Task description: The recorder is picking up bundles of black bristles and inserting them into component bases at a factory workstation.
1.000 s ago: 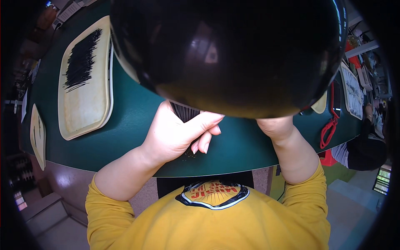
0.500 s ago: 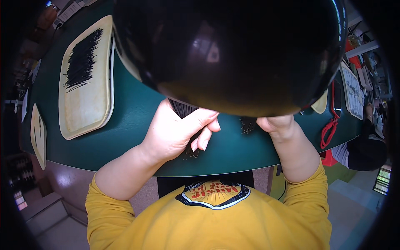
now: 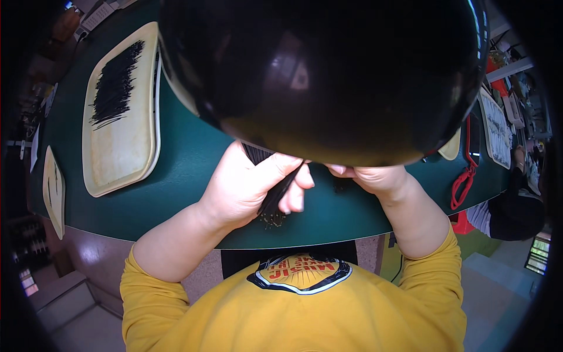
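Observation:
My left hand [image 3: 237,185] is closed around a bundle of thin black wires [image 3: 275,196]. The bundle slants through the grip, and small brass-coloured tips show at its lower end above the green table [image 3: 352,217]. My right hand [image 3: 378,179] is a little to the right, with fingers curled inward. A large glossy black dome [image 3: 322,76] covers most of those fingers, so what they hold is hidden. Just below the right hand, a small dark patch [image 3: 339,186] shows on the table; I cannot make out what it is.
A cream tray [image 3: 114,161] on the left carries a spread of black wires [image 3: 117,85]. A smaller cream tray [image 3: 54,199] is at the left edge. Red-handled pliers [image 3: 463,185] and another loaded tray [image 3: 495,126] lie at right. Beyond them sits another person [image 3: 510,211].
My right hand has moved left, toward my left hand. More of the wire bundle now shows below the left hand, whose fingers have shifted slightly.

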Demonstrator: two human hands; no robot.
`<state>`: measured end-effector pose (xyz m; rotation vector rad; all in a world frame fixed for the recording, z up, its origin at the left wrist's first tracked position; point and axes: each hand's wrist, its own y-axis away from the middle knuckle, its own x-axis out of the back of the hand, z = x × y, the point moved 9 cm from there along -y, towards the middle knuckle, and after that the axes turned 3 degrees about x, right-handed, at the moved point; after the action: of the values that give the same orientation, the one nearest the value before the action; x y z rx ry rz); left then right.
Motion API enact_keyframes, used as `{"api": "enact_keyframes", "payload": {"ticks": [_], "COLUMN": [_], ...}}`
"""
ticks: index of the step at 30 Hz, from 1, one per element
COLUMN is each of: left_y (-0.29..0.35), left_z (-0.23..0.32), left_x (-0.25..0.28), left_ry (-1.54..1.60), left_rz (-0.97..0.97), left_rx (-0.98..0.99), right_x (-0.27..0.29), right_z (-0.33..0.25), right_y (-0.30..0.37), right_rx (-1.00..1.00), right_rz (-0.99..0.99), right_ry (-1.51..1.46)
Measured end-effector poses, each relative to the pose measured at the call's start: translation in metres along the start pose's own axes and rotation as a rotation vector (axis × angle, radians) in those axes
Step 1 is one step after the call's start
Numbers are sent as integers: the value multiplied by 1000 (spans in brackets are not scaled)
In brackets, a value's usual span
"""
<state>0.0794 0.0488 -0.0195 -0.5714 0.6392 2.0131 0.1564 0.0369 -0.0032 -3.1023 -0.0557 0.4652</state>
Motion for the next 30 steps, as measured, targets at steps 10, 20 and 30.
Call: {"api": "enact_keyframes", "payload": {"ticks": [10, 20, 30], "left_y": [-11, 5, 2], "left_z": [-25, 13, 4], "left_x": [6, 47, -14], "left_ry": [13, -336, -661], "left_rz": [8, 381, -58], "left_rx": [57, -403, -398], "right_x": [47, 12, 50], "right_z": [-20, -39, -90], "right_y": [2, 10, 6], "right_rx": [198, 545, 532], "right_rz": [462, 208, 396], "right_ry": [-363, 416, 1282]}}
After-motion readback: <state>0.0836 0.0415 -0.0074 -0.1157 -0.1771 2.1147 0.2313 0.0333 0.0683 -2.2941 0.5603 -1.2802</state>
